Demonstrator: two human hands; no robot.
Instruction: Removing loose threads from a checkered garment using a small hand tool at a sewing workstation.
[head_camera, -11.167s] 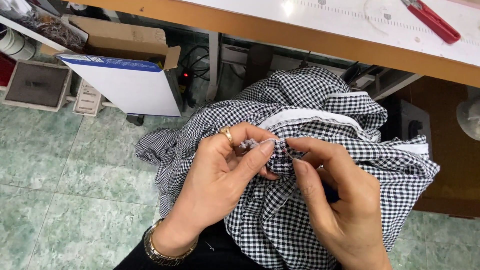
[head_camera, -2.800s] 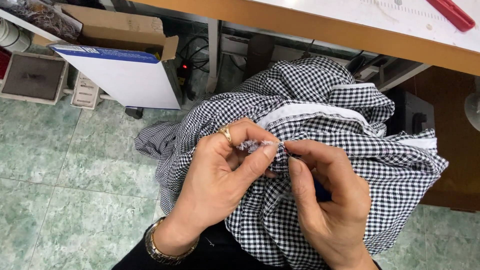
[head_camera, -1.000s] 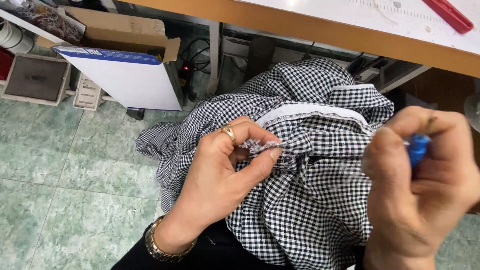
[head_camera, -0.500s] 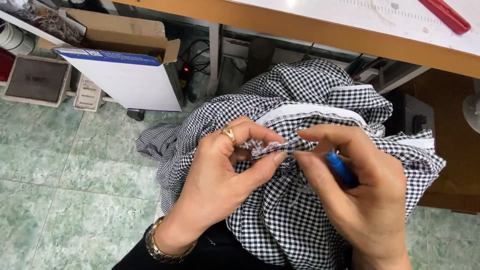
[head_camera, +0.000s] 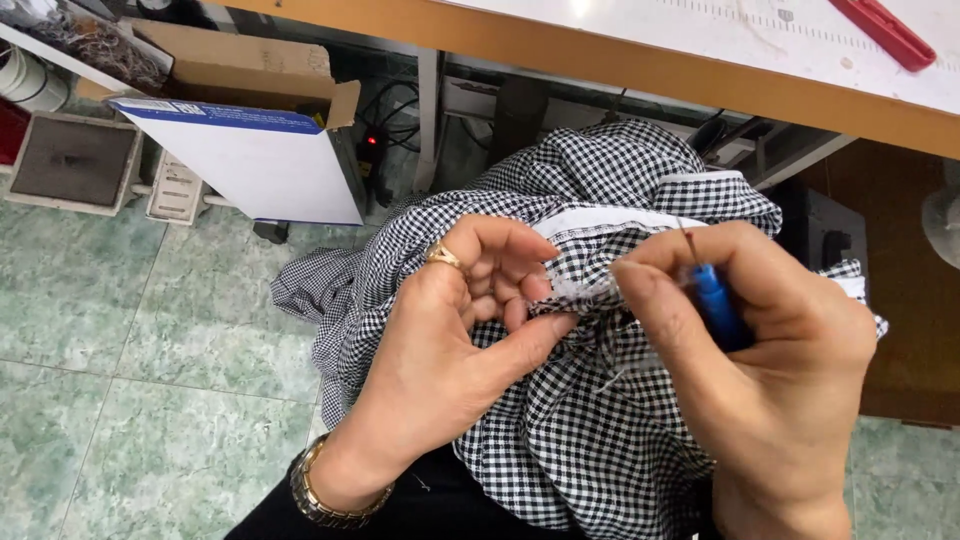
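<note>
Hands crowd the checked garment (head_camera: 560, 440) on the lap: left hand (head_camera: 460, 330) pinches a frayed seam, right hand (head_camera: 760, 340) grips a blue-handled tool (head_camera: 715, 305), tip hidden. Green floor tiles (head_camera: 150, 370) open leftward.

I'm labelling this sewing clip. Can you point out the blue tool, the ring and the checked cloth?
blue tool (head_camera: 715, 305), head view, on its handle.
ring (head_camera: 444, 256), head view, on its gold band.
checked cloth (head_camera: 570, 460), head view, on its lower folds.

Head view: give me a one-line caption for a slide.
Left hand pinches a seam of black-and-white checked fabric while the right hand holds a blue-handled pointed tool beside it.
</note>
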